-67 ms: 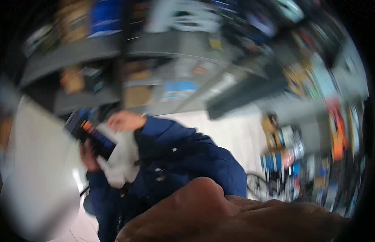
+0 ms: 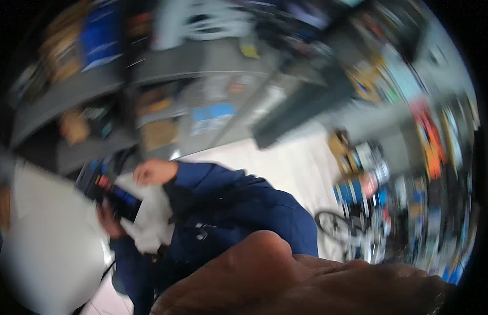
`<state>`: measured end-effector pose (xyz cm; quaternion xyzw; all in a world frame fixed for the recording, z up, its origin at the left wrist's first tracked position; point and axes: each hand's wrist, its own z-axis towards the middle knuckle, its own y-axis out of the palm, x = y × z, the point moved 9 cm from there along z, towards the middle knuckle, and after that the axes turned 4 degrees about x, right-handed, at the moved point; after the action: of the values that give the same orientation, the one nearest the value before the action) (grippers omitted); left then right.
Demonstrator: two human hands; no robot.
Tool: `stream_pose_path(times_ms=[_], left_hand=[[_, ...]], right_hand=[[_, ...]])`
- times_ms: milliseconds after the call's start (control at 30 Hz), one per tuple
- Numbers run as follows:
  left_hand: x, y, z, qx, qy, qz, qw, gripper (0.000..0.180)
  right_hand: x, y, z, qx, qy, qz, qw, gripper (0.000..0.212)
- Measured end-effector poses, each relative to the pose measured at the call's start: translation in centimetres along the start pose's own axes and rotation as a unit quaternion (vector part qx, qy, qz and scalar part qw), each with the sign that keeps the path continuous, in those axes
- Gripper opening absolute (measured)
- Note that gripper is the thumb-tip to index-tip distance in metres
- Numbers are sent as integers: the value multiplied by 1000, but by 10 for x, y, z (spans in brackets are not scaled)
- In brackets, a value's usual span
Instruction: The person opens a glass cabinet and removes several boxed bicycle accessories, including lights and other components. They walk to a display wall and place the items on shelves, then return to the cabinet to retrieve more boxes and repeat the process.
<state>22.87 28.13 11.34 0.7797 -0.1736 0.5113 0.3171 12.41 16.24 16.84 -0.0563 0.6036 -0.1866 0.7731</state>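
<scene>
At the left of the view, my left hand (image 2: 108, 220) grips the lower side of a dark, box-shaped package (image 2: 120, 202) with an orange patch and a blue-violet patch. The package is tilted. My right hand (image 2: 154, 172) is just beyond it, with its fingers curled in; motion blur hides what they pinch, if anything. A crumpled white sheet, like thin plastic or paper, (image 2: 154, 210) hangs between the two hands, against the package and the front of my navy jacket.
Grey shelves (image 2: 186, 63) ahead hold a blue pack (image 2: 101, 37), cartons and a light-blue packet (image 2: 212, 116). A dark grey slab-like piece (image 2: 301, 110) slants across the middle. Boxes and a black wheel-like ring (image 2: 336, 226) stand at right. A pale rounded shape (image 2: 52, 257) blurs at lower left.
The scene has turned slightly and slid left in the view. My right hand appears a little lower and farther left; the left hand keeps its grip on the package.
</scene>
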Motion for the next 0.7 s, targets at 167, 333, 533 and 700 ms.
stream_pose_path(times_ms=[167,333,533,700], left_hand=[[-53,41,25,-96,-22,83,992,39],[-106,89,35,-152,-42,132,979,41],[-123,105,31,-181,-56,153,970,43],[-130,90,35,-174,-64,162,969,44]], right_hand=[[82,-32,-147,180,270,-117,939,20],[76,-40,-188,320,226,-258,884,31],[65,-40,-197,349,242,-197,884,32],[72,-44,-199,351,239,-182,887,32]])
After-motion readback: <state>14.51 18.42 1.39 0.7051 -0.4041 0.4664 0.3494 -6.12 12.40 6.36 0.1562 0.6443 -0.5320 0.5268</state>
